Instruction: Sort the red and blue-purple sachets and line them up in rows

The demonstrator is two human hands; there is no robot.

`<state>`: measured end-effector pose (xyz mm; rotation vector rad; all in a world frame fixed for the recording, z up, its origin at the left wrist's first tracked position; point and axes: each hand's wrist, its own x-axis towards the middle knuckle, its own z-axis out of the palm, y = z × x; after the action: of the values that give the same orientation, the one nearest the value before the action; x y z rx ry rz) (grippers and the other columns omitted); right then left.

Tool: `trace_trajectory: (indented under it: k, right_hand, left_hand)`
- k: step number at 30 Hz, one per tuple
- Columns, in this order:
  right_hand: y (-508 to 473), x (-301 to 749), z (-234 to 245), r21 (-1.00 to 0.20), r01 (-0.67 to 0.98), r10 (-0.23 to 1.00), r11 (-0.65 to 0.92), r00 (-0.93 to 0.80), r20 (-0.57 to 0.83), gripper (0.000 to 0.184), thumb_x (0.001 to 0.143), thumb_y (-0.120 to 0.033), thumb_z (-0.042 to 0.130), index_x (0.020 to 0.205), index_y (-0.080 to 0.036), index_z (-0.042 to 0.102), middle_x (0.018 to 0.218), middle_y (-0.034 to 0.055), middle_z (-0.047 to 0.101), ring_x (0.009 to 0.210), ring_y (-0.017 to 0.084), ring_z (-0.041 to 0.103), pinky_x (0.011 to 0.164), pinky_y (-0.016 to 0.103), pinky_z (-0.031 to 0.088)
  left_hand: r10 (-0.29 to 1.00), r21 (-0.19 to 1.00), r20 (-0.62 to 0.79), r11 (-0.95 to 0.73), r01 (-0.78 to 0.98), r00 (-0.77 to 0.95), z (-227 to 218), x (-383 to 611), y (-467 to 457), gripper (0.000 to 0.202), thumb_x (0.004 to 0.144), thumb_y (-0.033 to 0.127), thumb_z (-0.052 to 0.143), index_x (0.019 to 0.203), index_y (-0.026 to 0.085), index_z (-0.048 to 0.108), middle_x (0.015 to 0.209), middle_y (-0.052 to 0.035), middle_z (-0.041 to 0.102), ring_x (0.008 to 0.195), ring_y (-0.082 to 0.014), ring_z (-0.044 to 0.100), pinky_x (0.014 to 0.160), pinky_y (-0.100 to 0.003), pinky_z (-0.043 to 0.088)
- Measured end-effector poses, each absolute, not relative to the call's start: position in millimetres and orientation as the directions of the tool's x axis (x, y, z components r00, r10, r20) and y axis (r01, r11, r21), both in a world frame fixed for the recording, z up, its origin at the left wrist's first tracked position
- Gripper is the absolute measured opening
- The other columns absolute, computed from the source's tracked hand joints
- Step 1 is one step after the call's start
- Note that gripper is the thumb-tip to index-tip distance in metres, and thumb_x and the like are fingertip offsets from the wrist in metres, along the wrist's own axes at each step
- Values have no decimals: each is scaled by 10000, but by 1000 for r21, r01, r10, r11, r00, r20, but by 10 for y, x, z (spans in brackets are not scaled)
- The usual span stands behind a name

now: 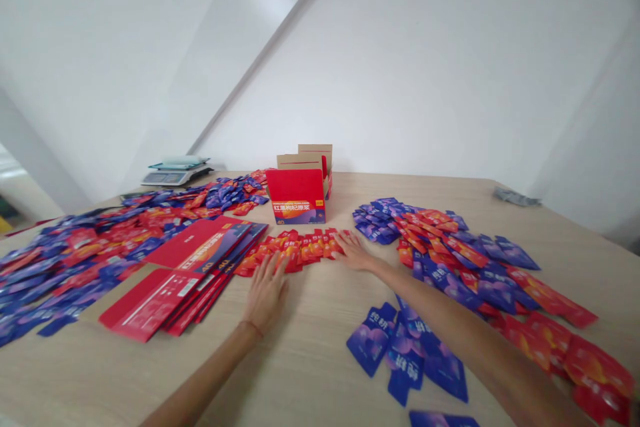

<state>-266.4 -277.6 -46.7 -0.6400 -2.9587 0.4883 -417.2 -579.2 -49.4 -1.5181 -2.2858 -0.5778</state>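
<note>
A row of red and orange sachets (295, 248) lies fanned out on the wooden table (310, 360) in front of an open red carton (298, 195). My left hand (266, 293) lies flat on the table with fingers spread, its fingertips at the left end of the row. Stretched out flat, my right hand (354, 252) touches the right end of the row. Neither hand holds anything.
A stack of flat red carton blanks (185, 273) lies left of my hands. Heaps of blue and red sachets spread at far left (75, 253) and at right (460, 253). Several blue sachets (405, 353) lie under my right forearm. A scale (176, 172) stands at back left.
</note>
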Motion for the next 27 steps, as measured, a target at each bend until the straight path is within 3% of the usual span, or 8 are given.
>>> trace_trajectory:
  k: [2,4,9,14,17,21,24,27]
  right_hand:
    - [-2791,-2726,-605,-346,361,380,866,-925,-14,907,963,-719,420,1668,-204,174,1734,133,45,1587,388,-25,1260,557,54]
    - [-2787,-2772,-722,-373,337,364,864,-931,1,945,940,-716,468,1665,-180,186,1730,163,26,1582,404,-57,1251,588,26]
    - [-2780,-2779,-875,-399,277,346,874,-931,111,776,992,-501,464,1630,-102,275,1711,191,185,1595,327,65,1274,518,78]
    - [-2795,-2714,-942,-396,217,310,893,-932,190,698,989,-429,481,1603,-134,329,1691,180,253,1584,296,141,1278,519,121]
    - [-2804,-2708,-968,-398,251,346,882,-919,189,720,984,-456,492,1603,-130,319,1702,196,205,1593,326,80,1271,553,103]
    - [-2808,-2724,-963,-402,293,379,867,-913,151,784,976,-524,502,1619,-134,281,1725,194,99,1596,343,-21,1264,574,75]
    - [-2809,-2725,-922,-403,244,335,882,-926,174,822,972,-527,504,1639,-128,236,1730,185,81,1598,329,-23,1270,547,80]
    - [-2844,-2698,-848,-402,221,313,889,-933,178,809,987,-559,465,1665,-219,185,1742,126,64,1597,334,-32,1262,572,76]
  left_hand:
    - [783,126,425,446,886,-454,-524,-4667,-5846,555,1006,320,466,1554,234,462,1682,-117,298,1561,-429,165,1213,-663,259]
    - [810,129,359,448,884,-463,-559,-4996,-5878,559,998,378,507,1542,252,479,1653,-114,360,1548,-420,220,1210,-640,280]
    - [845,158,340,382,911,-413,-622,-5231,-5803,519,982,464,570,1464,273,550,1594,-111,448,1496,-360,362,1187,-568,355]
    - [908,185,302,242,953,-289,-520,-5459,-5629,825,915,606,648,1610,289,336,1674,-102,326,1566,-368,200,1233,-612,211]
    - [949,211,249,141,967,-193,-470,-5587,-5576,811,886,655,664,1573,295,426,1603,-80,460,1510,-337,359,1213,-506,328]
    - [943,227,283,113,967,-177,-495,-5536,-5637,580,969,575,592,1467,277,577,1483,-71,599,1385,-277,535,1180,-413,407]
    - [922,210,319,156,965,-219,-530,-5426,-5742,541,993,537,571,1483,308,556,1513,-60,570,1434,-292,475,1216,-481,350]
    - [905,184,319,232,955,-281,-562,-5342,-5832,621,1028,550,491,1599,341,367,1658,-65,369,1541,-347,283,1228,-617,247]
